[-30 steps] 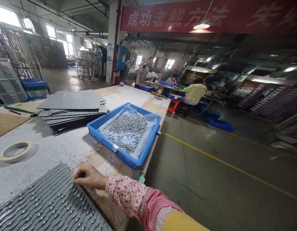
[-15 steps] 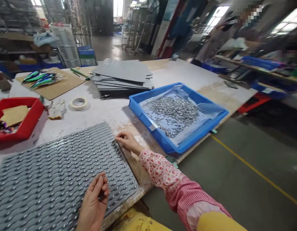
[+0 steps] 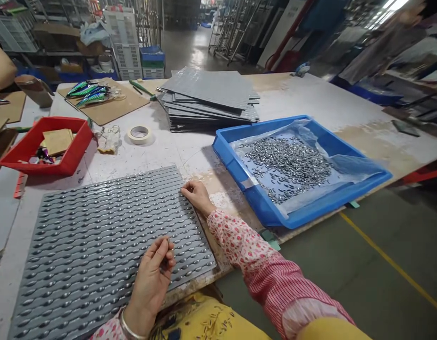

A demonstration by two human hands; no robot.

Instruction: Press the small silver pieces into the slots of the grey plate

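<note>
A grey ridged board (image 3: 108, 245) lies on the table before me, its grooves set with rows of small silvery spindle-shaped pieces. At its right edge, near the far corner, my right hand (image 3: 199, 196) pinches thumb and fingers together. Whatever is between those fingertips is hidden. My left hand (image 3: 153, 274), closed with thumb against curled fingers, hovers over the near right part of the board. Its contents are too small to name. Many loose silvery pieces (image 3: 289, 163) lie on a plastic sheet inside the blue tray (image 3: 254, 203), to the right.
Grey boards (image 3: 207, 89) are stacked behind the tray. A tape roll (image 3: 139, 135), a red bin (image 3: 73, 151) and fish-shaped lures (image 3: 91, 93) on a brown board (image 3: 101, 108) stand left. Another person's arm (image 3: 1, 68) shows at far left. The table edge runs along my right.
The view has turned left, so everything sits further right. Another person's arm and my left bracelet have come into view. Both my hands stay closed near the same parts of the board.
</note>
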